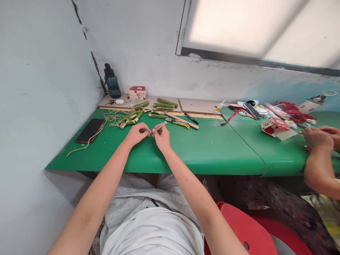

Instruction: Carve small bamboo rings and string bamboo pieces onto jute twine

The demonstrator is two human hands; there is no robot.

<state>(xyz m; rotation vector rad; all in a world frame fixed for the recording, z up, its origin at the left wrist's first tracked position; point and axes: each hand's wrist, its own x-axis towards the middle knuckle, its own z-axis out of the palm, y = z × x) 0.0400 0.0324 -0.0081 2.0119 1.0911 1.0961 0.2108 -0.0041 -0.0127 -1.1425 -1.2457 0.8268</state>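
Nearest: left hand (136, 134) and right hand (161, 136) together above green table (212, 148), fingers curled narrow, both pinching one short tan stick (159, 126) between them; stick tilted, far end toward 1 o'clock. Near table edge runs bare from 4 to 8 o'clock of hands; open green surface at 3 o'clock.

At 9 o'clock, black phone (90, 130) flat, cord (87, 141) trailing just beside it to left edge.

At 12 o'clock, heap of green bamboo pieces (132, 115); yellow utility knife (177, 122) and long stick (183, 121) at 1 o'clock.

Far, against wall at 11 o'clock: dark bottle (112, 82), upright, capped, contents not discernible; small red-white box (137, 92), closed.

Far right at 3 o'clock: another person's hands (320, 136) beside open red carton (276, 126), interior unclear.
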